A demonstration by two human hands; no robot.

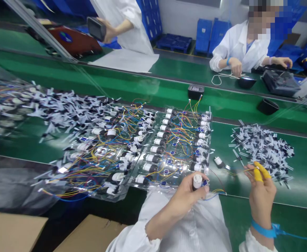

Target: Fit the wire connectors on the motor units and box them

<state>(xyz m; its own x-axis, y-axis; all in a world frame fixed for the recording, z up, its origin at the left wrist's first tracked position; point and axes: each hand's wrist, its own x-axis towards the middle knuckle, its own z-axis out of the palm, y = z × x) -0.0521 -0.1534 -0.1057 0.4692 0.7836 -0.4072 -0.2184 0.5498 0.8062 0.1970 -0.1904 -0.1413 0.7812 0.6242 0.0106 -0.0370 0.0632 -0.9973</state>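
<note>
My left hand (pixel 189 192) is closed around a white-and-black cylindrical part (pixel 197 182), which looks like a small pump or motor. A small blue circuit board (pixel 205 183) shows beside its thumb, and thin wires (pixel 219 191) trail to the right. Yellow finger covers sit on two fingers of my right hand (pixel 262 189), which pinches the end of thin wires (pixel 234 173). These wires lead to another white-and-black cylinder (pixel 218 161) lying on the green bench. Left of that, a clear plastic tray (pixel 183 164) carries rows of similar wired cylinders.
Near my right hand lies a pile of small black-and-white pieces (pixel 264 150); a larger pile (pixel 74 108) is at left. Another loaded tray (pixel 111 154) adjoins the first. A black device (pixel 195 91) stands on the far ledge. Two people in white coats work opposite. Cardboard (pixel 90 234) is below left.
</note>
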